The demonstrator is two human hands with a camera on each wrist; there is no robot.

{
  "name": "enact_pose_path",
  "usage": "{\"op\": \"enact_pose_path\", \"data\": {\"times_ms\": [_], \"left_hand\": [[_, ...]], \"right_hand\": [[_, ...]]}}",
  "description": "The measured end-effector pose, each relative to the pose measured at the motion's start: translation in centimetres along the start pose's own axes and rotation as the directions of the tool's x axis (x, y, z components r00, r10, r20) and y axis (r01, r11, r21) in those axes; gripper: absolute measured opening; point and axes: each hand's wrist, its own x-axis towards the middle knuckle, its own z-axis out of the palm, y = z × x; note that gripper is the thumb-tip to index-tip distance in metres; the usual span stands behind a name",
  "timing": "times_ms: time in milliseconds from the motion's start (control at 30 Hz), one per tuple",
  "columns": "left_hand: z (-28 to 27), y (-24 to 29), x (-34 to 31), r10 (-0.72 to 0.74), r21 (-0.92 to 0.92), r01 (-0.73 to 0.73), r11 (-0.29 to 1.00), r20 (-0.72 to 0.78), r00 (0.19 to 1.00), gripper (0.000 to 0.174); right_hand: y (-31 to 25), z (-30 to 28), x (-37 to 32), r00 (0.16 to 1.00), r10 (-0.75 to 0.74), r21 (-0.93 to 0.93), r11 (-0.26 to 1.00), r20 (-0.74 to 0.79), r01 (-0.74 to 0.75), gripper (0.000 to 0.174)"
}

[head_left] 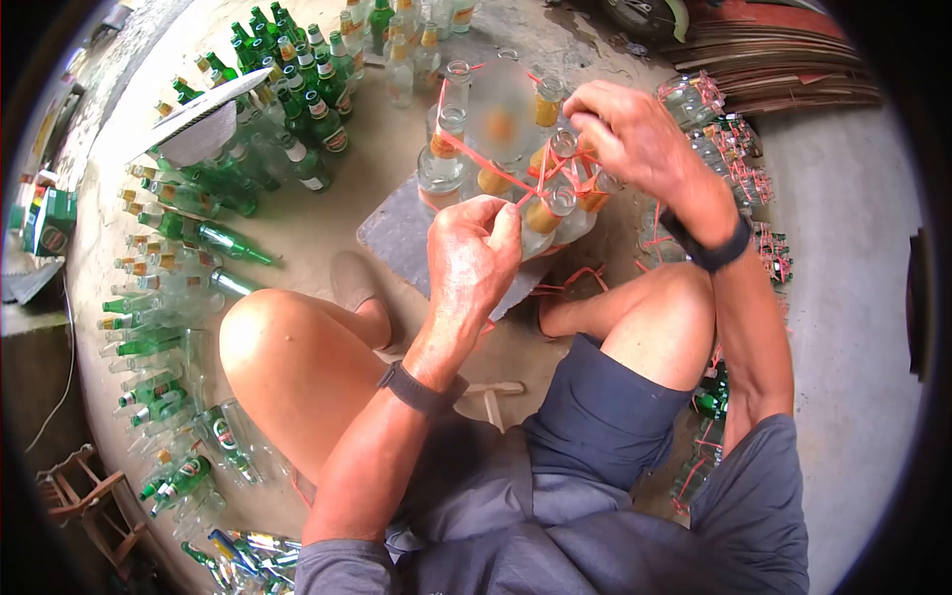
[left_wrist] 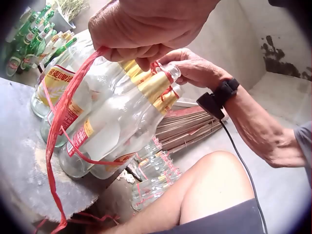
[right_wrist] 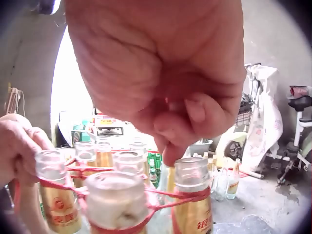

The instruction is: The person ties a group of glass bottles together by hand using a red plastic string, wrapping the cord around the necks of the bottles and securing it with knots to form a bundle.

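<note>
Bent over a concrete floor (head_left: 833,327), within reach of green bottles (head_left: 319,107) standing and lying in ranks at the left, probably set to the side for working room. Leaning toward a grey board (head_left: 390,233) laid in front of the feet, presumably for a flat, steady base. Attending there to a cluster of clear bottles (head_left: 495,179), upright and packed close, likely for mutual support. Reaching with the right hand (head_left: 640,139) over the cluster's right side, fingers bent down near the necks; impossible to tell from these views whether pinching something or merely touching. At the near side, pinching red ribbon (left_wrist: 54,129) between thumb and curled fingers of the left hand (head_left: 471,253), apparently for control of the strand. Looped around and crossed between several necks wrapped in gold foil (right_wrist: 61,209), seemingly to bind bottle to bottle.
</note>
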Motion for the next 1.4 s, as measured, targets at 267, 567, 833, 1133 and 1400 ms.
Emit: {"op": "enact_pose_path", "data": {"times_ms": [267, 567, 833, 1133, 1400], "left_hand": [[-0.7, -0.2, 0.2, 0.075, 0.047, -0.074, 0.996, -0.01, 0.997, 0.021], [-2.2, -0.2, -0.4, 0.093, 0.094, -0.093, 0.991, 0.008, 0.996, 0.021], [-2.8, 0.0, -0.7, 0.112, 0.069, -0.112, 0.991, 0.0, 0.994, 0.019], [-3.7, 0.4, -1.3, 0.173, 0.153, -0.171, 0.973, -0.002, 0.985, 0.018], [-4.1, 1.4, -1.7, 0.218, 0.178, -0.212, 0.961, -0.014, 0.976, 0.014]], "right_hand": [[-7.1, 3.7, -4.7, 0.985, 0.136, -0.11, 0.983, -0.109, -0.148, 0.026], [-6.9, 4.5, -5.1, 0.966, 0.191, -0.018, 0.98, -0.175, -0.197, 0.023], [-6.7, 5.0, -5.2, 0.964, 0.175, 0.004, 0.984, -0.2, -0.178, 0.023], [-7.2, 4.6, -5.3, 0.962, 0.195, 0.017, 0.981, -0.192, -0.195, 0.022], [-6.7, 5.5, -5.4, 0.955, 0.15, 0.039, 0.989, -0.256, -0.144, 0.02]]}}
